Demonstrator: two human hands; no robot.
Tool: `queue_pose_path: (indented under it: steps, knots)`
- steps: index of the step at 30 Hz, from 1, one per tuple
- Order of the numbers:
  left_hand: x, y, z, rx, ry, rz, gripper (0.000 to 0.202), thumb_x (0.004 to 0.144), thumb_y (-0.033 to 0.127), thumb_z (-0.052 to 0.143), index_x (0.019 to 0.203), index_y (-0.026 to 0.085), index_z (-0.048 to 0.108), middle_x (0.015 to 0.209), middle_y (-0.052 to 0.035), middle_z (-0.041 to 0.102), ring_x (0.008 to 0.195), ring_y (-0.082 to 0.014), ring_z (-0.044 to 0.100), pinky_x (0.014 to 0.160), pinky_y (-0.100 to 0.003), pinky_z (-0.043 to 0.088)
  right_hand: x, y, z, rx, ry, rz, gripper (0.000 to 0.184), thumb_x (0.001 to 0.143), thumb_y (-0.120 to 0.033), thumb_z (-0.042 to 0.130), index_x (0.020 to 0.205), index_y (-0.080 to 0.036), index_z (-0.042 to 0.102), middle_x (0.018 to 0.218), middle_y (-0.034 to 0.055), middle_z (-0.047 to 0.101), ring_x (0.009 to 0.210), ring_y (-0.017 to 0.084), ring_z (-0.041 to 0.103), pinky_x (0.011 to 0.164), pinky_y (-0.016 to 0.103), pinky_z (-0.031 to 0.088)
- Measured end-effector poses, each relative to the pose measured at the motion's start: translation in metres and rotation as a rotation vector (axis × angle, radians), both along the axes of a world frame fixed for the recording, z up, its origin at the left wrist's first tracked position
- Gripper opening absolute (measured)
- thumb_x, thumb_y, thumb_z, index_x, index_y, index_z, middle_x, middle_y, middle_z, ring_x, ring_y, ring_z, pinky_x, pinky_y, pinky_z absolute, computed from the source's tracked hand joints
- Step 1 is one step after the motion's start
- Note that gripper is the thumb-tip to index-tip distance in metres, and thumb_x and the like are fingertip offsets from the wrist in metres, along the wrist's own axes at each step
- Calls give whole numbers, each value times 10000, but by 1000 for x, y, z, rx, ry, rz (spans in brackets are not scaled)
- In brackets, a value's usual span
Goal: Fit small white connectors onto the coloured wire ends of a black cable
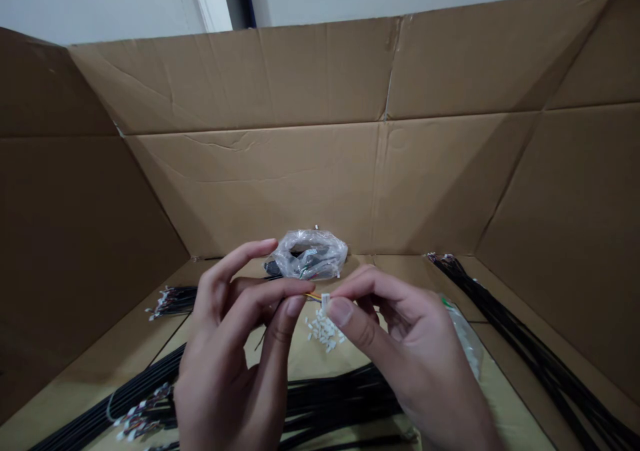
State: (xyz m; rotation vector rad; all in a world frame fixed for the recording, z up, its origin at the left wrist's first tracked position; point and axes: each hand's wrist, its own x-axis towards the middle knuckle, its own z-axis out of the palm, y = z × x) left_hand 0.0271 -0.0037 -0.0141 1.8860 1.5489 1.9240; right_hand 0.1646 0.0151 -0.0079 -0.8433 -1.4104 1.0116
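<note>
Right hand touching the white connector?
Touching. The head view shows the right hand pinching the white connector between thumb and forefinger.

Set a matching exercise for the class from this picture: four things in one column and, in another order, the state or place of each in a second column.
Column 1:
1. left hand
2. right hand
3. small white connectors
4. clear plastic bag

Column 2:
A. heaped loose on the cardboard floor
B. pinching a white connector
C. holding thin wires
D. lying near the cardboard back wall

Right pairs: 1-C, 2-B, 3-A, 4-D.
</note>
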Motion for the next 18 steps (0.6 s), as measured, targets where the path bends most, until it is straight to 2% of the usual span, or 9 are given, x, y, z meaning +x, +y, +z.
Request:
queue_pose_path:
  steps: [6,10,13,15,18]
  knots:
    - [-9,-2,0,-11,56,-15,227,1025,220,589,956,382,731,1342,50,612,1231,-228,610,1064,-401,520,0,1,1,10,2,0,189,913,-378,750,773,-251,746,723,-29,664,709,156,546,661,289,426]
    - [-16,-2,-1,-48,75,-69,218,1039,251,567,977,379,732,1346,32,612,1355,-237,552,1058,-364,522,0,0,-1,28,14,1,173,904,-374,766,778,-257,748,734,-32,672,711,155,548,662,289,428]
    - [-18,-1,0,-65,80,-107,213,1041,270,570,984,392,735,1366,50,612,1394,-217,530,1067,-321,511,1,1,-1,28,19,4,180,912,-387,764,785,-260,746,744,-33,681,720,155,552,671,291,429]
    - [-18,0,-1,-65,84,-104,195,1037,291,582,992,399,738,1379,60,609,1356,-206,558,1009,-296,536,2,2,-2,26,23,5,184,917,-399,762,793,-264,749,747,-35,683,721,154,544,673,293,423]
    - [-18,-1,-1,-69,64,-85,144,1017,334,623,1004,403,748,1390,60,606,1315,-205,587,843,-260,565,3,4,-2,36,30,10,190,932,-399,754,799,-265,740,741,-43,660,719,148,522,673,290,411]
